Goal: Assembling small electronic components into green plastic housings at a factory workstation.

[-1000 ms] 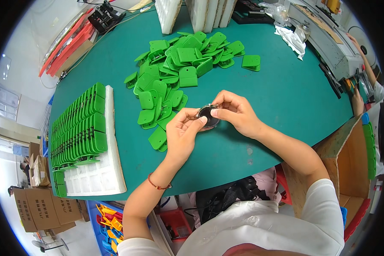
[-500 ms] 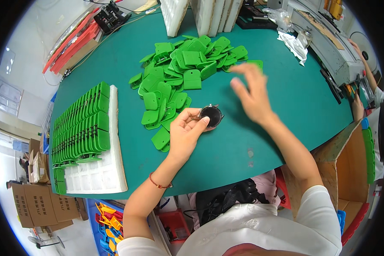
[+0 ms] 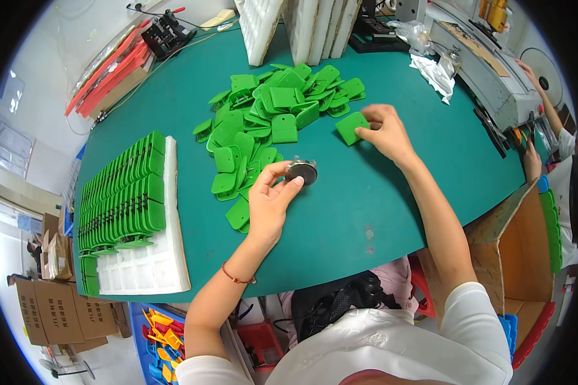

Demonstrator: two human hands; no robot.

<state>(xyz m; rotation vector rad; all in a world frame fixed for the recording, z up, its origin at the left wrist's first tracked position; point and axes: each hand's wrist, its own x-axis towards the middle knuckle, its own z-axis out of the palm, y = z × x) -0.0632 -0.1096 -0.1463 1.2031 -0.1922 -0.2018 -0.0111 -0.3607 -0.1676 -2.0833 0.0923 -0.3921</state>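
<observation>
My left hand [image 3: 269, 200] pinches a round black piece [image 3: 301, 173] with a shiny metal edge, held above the table with the thumb across its face. To the right, my right hand [image 3: 386, 133] grips a flat green plastic clip [image 3: 351, 128] by its right edge. Beyond and left of my hands lies a loose heap of green plastic clips [image 3: 284, 129], some showing metal parts between their halves. At the left, rows of green clips [image 3: 123, 215] with dark fittings stand upright in a white foam tray [image 3: 173, 256].
White foam trays [image 3: 311, 29] stand on edge at the back of the green table [image 3: 327, 231]. A black device [image 3: 167, 36] sits far left, a crumpled white cloth [image 3: 434, 77] far right. Cardboard [image 3: 526, 256] is at my right; a blue bin [image 3: 141, 333] holds coloured clips. Another person's hand [image 3: 531, 160] shows at right.
My right hand, blurred and apparently bare-fingered before, has come to hold a green clip at the heap's right. My left hand's black piece has tipped, its dark face now flatter.
</observation>
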